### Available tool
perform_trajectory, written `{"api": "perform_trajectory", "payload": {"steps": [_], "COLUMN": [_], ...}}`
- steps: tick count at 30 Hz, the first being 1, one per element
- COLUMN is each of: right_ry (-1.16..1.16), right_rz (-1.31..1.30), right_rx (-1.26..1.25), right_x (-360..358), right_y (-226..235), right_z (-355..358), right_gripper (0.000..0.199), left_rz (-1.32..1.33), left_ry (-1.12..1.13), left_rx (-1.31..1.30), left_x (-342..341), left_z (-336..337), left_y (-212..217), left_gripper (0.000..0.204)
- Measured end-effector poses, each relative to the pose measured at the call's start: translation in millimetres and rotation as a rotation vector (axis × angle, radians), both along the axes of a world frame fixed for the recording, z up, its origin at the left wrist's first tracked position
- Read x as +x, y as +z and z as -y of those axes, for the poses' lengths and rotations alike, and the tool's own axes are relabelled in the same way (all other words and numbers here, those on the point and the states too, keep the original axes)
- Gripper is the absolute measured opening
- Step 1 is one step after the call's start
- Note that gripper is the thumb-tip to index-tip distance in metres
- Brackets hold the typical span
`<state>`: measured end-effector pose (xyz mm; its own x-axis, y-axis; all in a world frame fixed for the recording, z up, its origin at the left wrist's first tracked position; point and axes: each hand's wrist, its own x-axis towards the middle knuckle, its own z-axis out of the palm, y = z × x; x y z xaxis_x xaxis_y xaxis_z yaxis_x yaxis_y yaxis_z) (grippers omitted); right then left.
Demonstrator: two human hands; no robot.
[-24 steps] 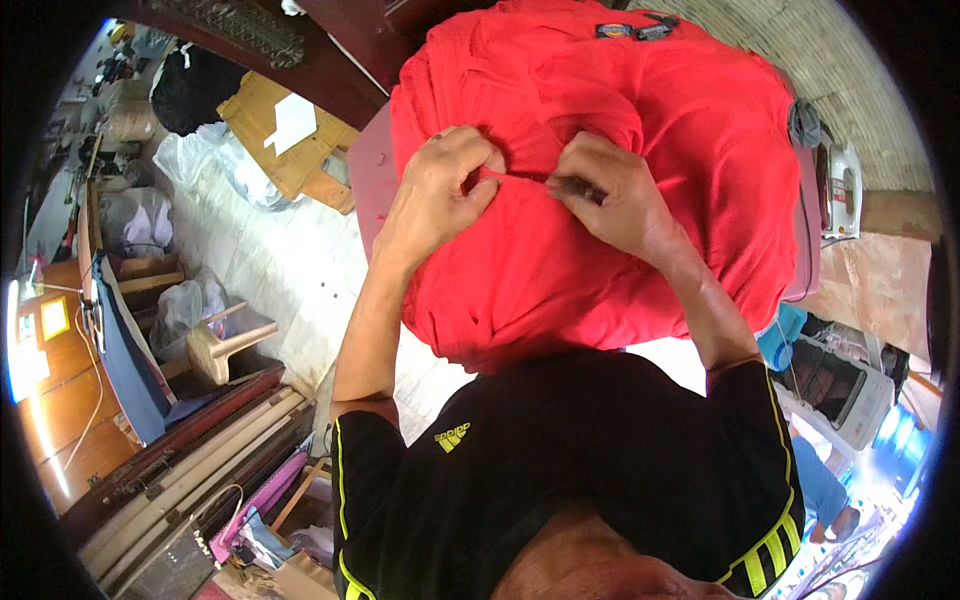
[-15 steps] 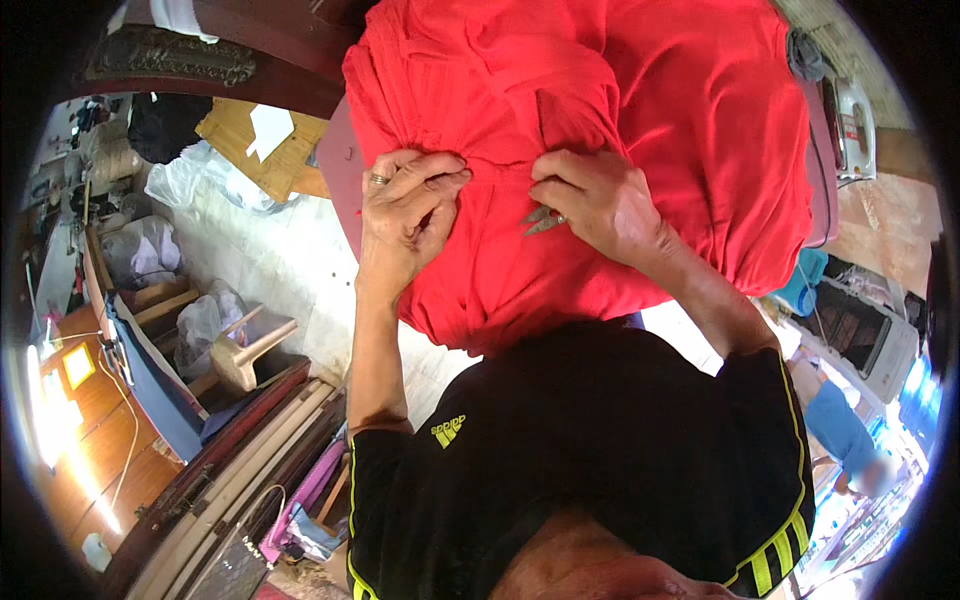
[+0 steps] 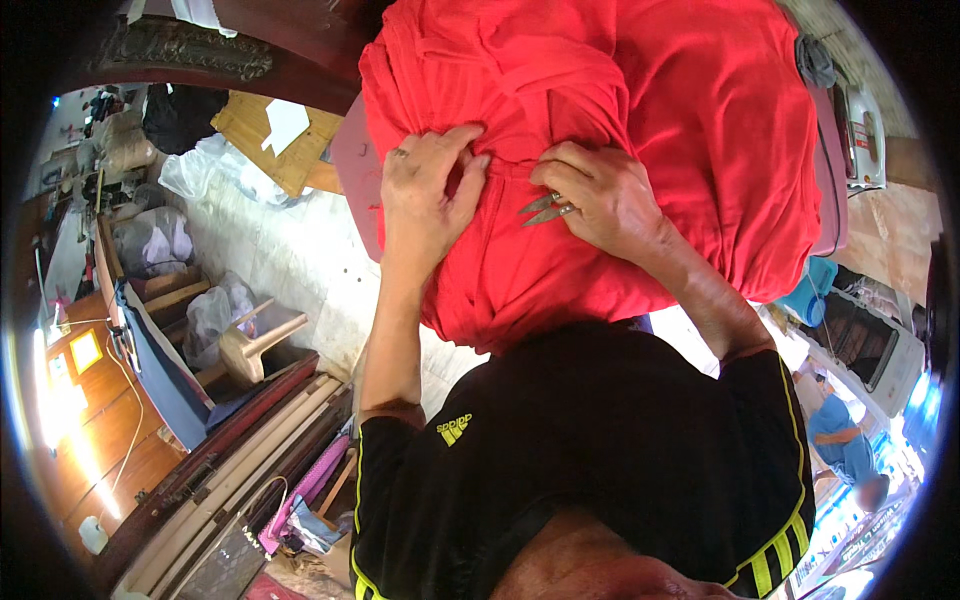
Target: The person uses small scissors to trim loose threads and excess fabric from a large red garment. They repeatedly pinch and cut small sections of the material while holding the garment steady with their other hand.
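Snips (image 3: 545, 207) in right hand (image 3: 600, 200), against red garment (image 3: 640, 120).

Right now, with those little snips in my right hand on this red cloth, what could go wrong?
The metal snips point toward your left hand, whose fingertips pinch the red garment close by, so a slip might nick them. The fabric is bunched in folds there, so a cut could catch a layer you can't see.

Black short-sleeved shirt (image 3: 600, 450), yellow chest logo, yellow side stripes, ring on left hand (image 3: 425, 190)
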<state>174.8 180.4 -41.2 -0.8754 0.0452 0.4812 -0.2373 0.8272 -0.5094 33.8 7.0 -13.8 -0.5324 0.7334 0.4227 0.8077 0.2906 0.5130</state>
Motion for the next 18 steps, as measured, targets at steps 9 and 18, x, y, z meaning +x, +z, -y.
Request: {"api": "perform_trajectory", "payload": {"steps": [9, 18], "right_ry": [-0.01, -0.01], "right_rz": [0.005, 0.023], "right_rx": [-0.006, -0.136], "right_x": [-1.0, -4.0], "right_y": [-0.5, -5.7], "right_z": [1.0, 4.2], "right_gripper": [0.03, 0.028], "left_rz": [0.048, -0.092], "left_ry": [0.117, 0.563], "left_rx": [0.203, 0.03], "left_x": [-26.4, -40.0], "left_z": [13.3, 96.1], "left_y": [-14.4, 24.2], "left_gripper": [0.009, 0.015]}}
